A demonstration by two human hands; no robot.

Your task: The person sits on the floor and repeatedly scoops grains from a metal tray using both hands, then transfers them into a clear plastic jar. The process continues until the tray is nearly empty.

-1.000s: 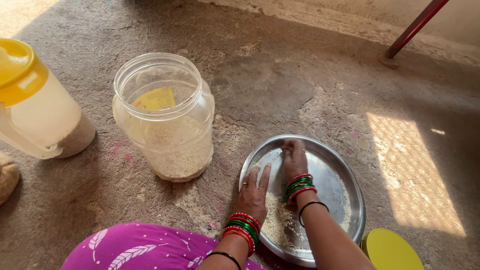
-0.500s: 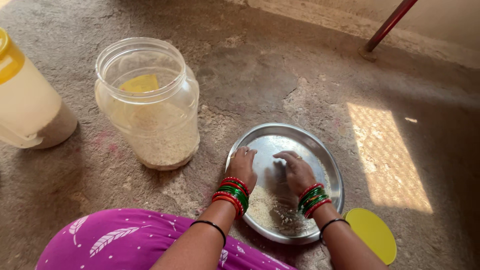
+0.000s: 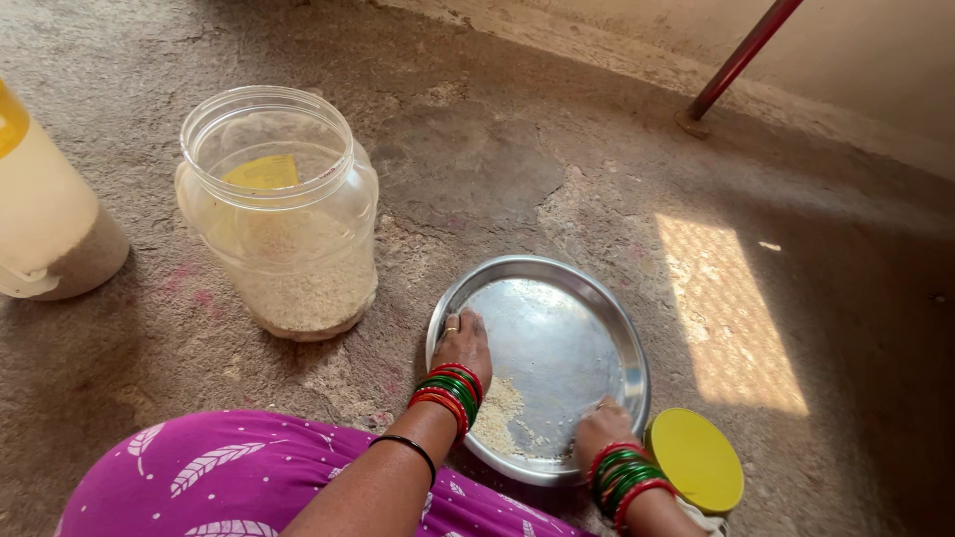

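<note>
A round steel plate (image 3: 557, 333) lies on the rough floor with a small heap of white grain (image 3: 500, 410) at its near side. My left hand (image 3: 461, 343) grips the plate's left rim, thumb over the edge. My right hand (image 3: 600, 430) holds the near right rim, fingers curled on the edge. Both wrists wear red and green bangles. A clear plastic jar (image 3: 279, 214), open at the top and about a third full of white grain, stands to the left of the plate.
A yellow round lid (image 3: 695, 459) lies just right of the plate. A white jug (image 3: 48, 224) with a yellow top stands at the far left. A red pole (image 3: 734, 62) meets the floor at the back. My pink patterned garment (image 3: 229, 477) covers my knee.
My right hand left the middle of the plate and went back to its near right rim. My left hand slid onto the left rim. The grain is gathered nearer to me.
</note>
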